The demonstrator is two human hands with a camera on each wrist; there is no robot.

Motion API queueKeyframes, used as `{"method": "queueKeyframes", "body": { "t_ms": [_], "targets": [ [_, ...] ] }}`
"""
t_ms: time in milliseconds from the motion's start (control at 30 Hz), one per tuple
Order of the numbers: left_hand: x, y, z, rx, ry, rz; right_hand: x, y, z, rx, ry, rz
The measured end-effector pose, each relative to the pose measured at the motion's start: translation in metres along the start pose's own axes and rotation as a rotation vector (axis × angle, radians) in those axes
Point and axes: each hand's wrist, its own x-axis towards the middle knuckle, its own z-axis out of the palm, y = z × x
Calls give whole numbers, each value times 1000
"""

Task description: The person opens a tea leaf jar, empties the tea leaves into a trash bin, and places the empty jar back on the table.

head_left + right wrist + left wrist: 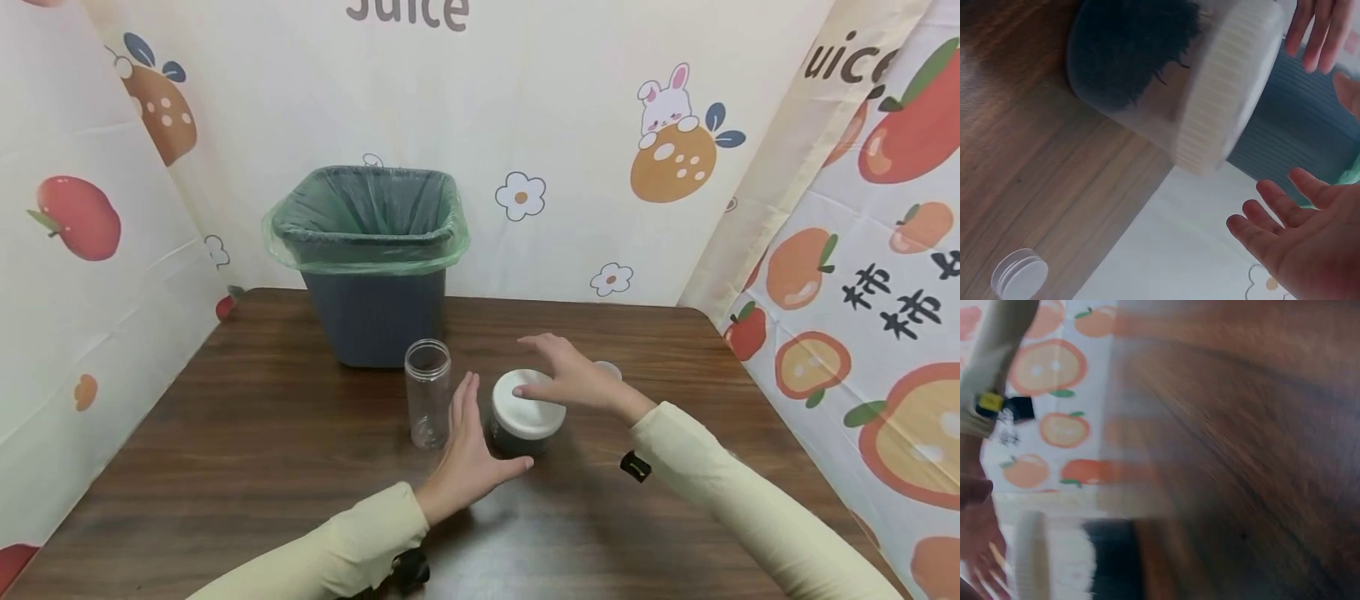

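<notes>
A wide clear jar (517, 437) with a ribbed white lid (534, 414) stands upright on the table. In the right wrist view, something dark and shredded-looking (1129, 50) fills its lower part. My left hand (471, 458) is spread just left and front of the jar, thumb out and fingers straight. Over the lid's right side reaches my right hand (573, 375), fingers extended and apart, holding nothing; whether its thumb touches the lid I cannot tell. Close behind the left fingers stands a tall clear bottle (427, 400) without a cap.
A dark bin (375, 312) with a green liner (360, 262) stands at the back left of the wooden table (247, 450). Behind the right hand lies a small white round cap (609, 369), seen also in the right wrist view. Fruit-printed cloth hangs behind and at both sides.
</notes>
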Motion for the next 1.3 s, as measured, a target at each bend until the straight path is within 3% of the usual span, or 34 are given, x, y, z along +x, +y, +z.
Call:
{"method": "queueKeyframes", "body": {
  "t_ms": [100, 300, 500, 667, 833, 1033, 1300],
  "targets": [
    [9, -9, 8, -3, 29, -37, -3, 0, 10, -28, -25, -3],
    [22, -26, 24, -27, -2, -143, -10, 0, 33, -116, -46, 2],
    [29, -39, 34, -44, -19, -186, -10, 3, 50, -264, 4, -65],
    [32, -41, 36, -48, -45, -139, -12, 5, 61, -369, 85, -111],
    [35, -43, 39, -59, -24, -97, -11, 8, 72, -411, 189, -124],
    [35, -45, 42, -63, -3, -69, -7, 13, 77, -392, 307, -144],
    [39, -44, 41, -44, 25, -63, -7, 14, 75, -327, 356, -164]
  ]
}}
